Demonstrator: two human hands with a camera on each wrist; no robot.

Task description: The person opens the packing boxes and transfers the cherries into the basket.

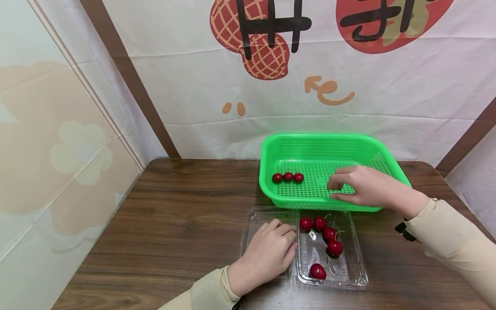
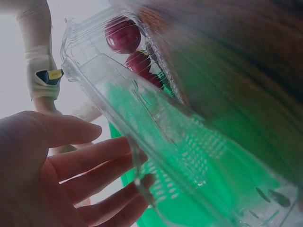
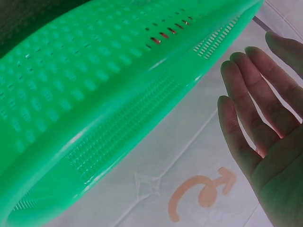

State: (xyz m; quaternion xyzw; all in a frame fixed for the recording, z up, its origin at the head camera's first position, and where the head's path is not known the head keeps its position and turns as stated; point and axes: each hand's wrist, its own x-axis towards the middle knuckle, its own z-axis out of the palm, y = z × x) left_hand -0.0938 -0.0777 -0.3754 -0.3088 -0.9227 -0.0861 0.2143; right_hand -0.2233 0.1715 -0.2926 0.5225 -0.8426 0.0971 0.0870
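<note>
My left hand rests over the lid half of a clear plastic clamshell box, its fingers lightly bent near the hinge. In the left wrist view, the fingertips of the left hand meet the edge of the clear lid. Several red cherries, some with stems, lie in the box's right half. Above the front right of a green basket, my right hand hovers with relaxed fingers and nothing between them. Three cherries sit in a row on the basket's left floor.
The basket stands directly behind the box on a dark wood table. A white printed cloth hangs behind the table's back edge. A small dark device is worn at the right wrist.
</note>
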